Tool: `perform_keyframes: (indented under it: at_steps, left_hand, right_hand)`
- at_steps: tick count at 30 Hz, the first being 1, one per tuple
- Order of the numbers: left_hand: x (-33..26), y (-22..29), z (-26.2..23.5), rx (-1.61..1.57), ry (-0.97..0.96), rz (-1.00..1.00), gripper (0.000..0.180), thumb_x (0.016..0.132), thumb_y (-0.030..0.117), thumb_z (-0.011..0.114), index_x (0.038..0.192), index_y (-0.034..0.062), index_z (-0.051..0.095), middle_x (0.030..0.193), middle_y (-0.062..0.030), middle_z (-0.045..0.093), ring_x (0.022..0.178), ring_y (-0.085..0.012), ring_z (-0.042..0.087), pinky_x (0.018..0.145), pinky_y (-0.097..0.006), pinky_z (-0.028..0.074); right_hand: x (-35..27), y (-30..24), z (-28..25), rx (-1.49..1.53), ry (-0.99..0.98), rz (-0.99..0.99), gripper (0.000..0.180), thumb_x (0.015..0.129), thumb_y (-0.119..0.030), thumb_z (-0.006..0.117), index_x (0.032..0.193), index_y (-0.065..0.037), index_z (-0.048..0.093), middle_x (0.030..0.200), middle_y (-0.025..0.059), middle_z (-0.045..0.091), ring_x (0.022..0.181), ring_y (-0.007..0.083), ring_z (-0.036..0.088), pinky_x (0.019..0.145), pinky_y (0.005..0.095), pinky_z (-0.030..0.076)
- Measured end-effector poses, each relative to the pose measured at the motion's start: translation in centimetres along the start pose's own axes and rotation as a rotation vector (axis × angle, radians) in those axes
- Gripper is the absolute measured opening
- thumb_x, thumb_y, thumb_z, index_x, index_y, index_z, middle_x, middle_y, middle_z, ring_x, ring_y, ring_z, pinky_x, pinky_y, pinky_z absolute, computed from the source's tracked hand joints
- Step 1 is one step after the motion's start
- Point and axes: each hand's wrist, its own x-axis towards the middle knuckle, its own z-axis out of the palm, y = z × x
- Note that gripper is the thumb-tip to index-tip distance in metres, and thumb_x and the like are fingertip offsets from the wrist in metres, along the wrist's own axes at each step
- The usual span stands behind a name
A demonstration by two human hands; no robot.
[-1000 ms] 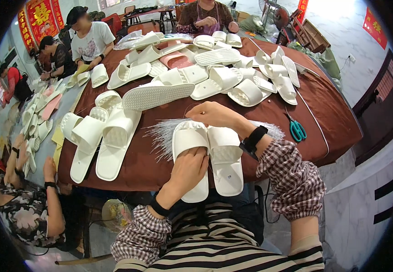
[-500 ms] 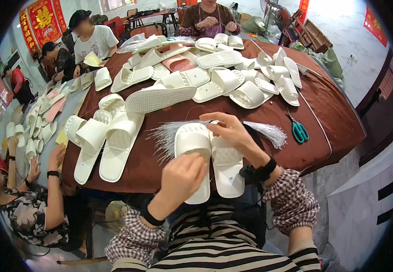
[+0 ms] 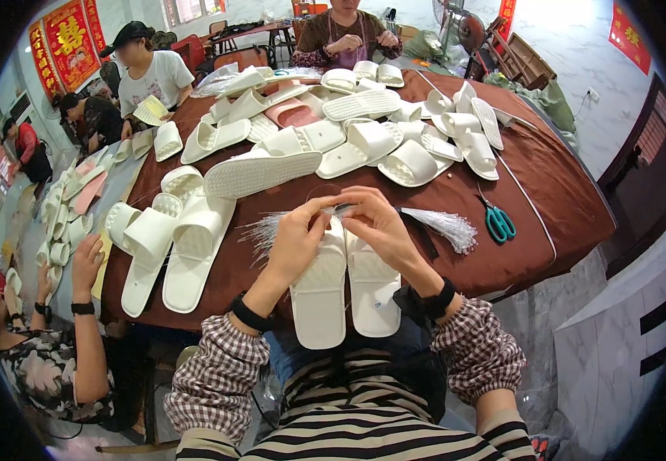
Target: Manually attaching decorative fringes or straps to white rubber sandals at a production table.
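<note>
1. White slippers (image 3: 318, 311) lie side by side at the brown tablecloth's (image 3: 536, 207) near edge, jutting past it.
2. I see left hand (image 3: 296, 240) and right hand (image 3: 380, 229) half-curled, fingertips close together over the slippers' far ends — what they pinch, I cannot tell.
3. Clear strands (image 3: 447, 230) fan out either side; teal-handled scissors (image 3: 500, 225) lie rightward.

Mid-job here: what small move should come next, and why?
Perhaps tilt the right hand back slightly: it appears to meet the left hand over the far ends of the nearest slippers, hiding whatever the fingertips may pinch.
</note>
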Motion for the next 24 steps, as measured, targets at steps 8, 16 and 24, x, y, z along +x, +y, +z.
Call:
perform_keyframes:
  at_steps: [8, 16, 24]
  left_hand:
    - [0.09, 0.00, 0.36, 0.011, 0.042, 0.041, 0.013, 0.093, 0.007, 0.059, 0.100, -0.0002, 0.067, 0.075, -0.0015, 0.063, 0.064, -0.0057, 0.054, 0.057, -0.023, 0.045]
    - [0.06, 0.02, 0.43, 0.054, 0.048, 0.078, 0.012, 0.093, 0.007, 0.059, 0.098, -0.0009, 0.066, 0.075, -0.0037, 0.065, 0.064, -0.0069, 0.057, 0.057, -0.024, 0.047]
    - [-0.10, 0.27, 0.31, 0.080, 0.040, 0.037, 0.011, 0.092, 0.008, 0.061, 0.095, -0.0024, 0.064, 0.076, -0.0049, 0.067, 0.065, -0.0076, 0.059, 0.058, -0.025, 0.048]
  right_hand:
    - [-0.21, -0.25, -0.31, -0.023, 0.059, -0.141, 0.016, 0.088, 0.005, 0.063, 0.103, 0.002, 0.063, 0.115, 0.0084, 0.057, 0.104, 0.0153, 0.060, 0.093, 0.0289, 0.050]
    - [-0.30, -0.60, 0.18, -0.106, 0.105, -0.212, 0.014, 0.086, 0.004, 0.065, 0.100, 0.001, 0.066, 0.112, 0.0090, 0.058, 0.098, 0.0149, 0.062, 0.090, 0.0289, 0.054]
    - [-0.27, -0.05, -0.15, -0.337, 0.184, -0.056, 0.013, 0.091, -0.007, 0.065, 0.100, 0.003, 0.067, 0.096, 0.0077, 0.064, 0.085, 0.0128, 0.062, 0.074, 0.0256, 0.050]
